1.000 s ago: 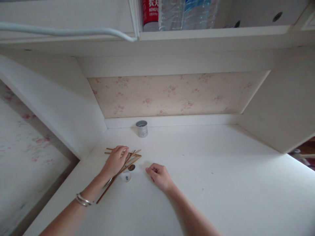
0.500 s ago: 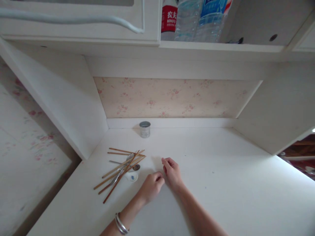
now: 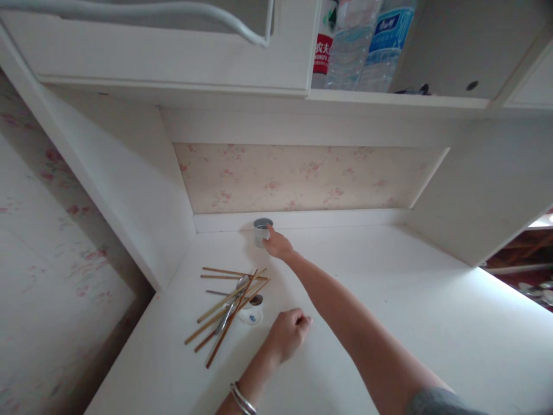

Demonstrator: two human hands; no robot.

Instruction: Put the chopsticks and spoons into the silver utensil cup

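Note:
My right hand (image 3: pixel 276 244) reaches to the back of the white desk (image 3: pixel 389 300) and its fingers close around a small perforated metal cup (image 3: pixel 261 229) that stands upright against the back ledge. My left hand (image 3: pixel 287 340), with bangles on the wrist, rests on the desk in a loose fist with nothing visible in it. Just left of it lies a heap of wooden chopsticks (image 3: pixel 228 305) crossed over metal spoons (image 3: pixel 228 308) and a small white ceramic spoon with a blue mark (image 3: pixel 254 314).
A floral back panel (image 3: pixel 302 176) and white side walls enclose the desk. An upper shelf (image 3: pixel 389 99) holds water bottles (image 3: pixel 367 40). A white cable (image 3: pixel 151 8) runs across the cabinet above.
My right hand has stretched from the middle of the desk back to the metal cup. My left hand stayed near the cutlery. The view shifted left and up.

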